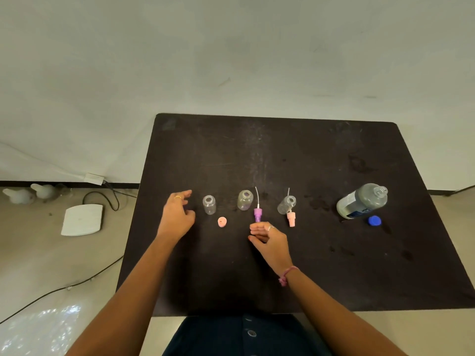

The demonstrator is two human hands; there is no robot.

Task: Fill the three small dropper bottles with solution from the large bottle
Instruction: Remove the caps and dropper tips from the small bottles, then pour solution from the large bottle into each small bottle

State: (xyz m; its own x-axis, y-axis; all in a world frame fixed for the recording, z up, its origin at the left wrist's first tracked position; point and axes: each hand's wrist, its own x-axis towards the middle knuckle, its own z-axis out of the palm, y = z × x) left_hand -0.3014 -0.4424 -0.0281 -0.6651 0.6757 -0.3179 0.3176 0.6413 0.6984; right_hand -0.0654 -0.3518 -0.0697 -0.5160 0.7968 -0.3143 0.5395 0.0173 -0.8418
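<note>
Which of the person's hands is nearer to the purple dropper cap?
Right. The right hand sits just below the purple dropper cap, fingertips almost touching it; the left hand is off to its left, beyond a small bottle.

Black table (282,155), 3 clear bottles (209,204), pink cap (222,222), purple sprayer (257,215), pink sprayer (291,219), blue cap (374,220).

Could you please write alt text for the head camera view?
Three small open bottles stand in a row on a dark table, their caps lying beside them. An uncapped large bottle stands far right by its blue cap. The left hand and right hand hover, holding nothing.
</note>
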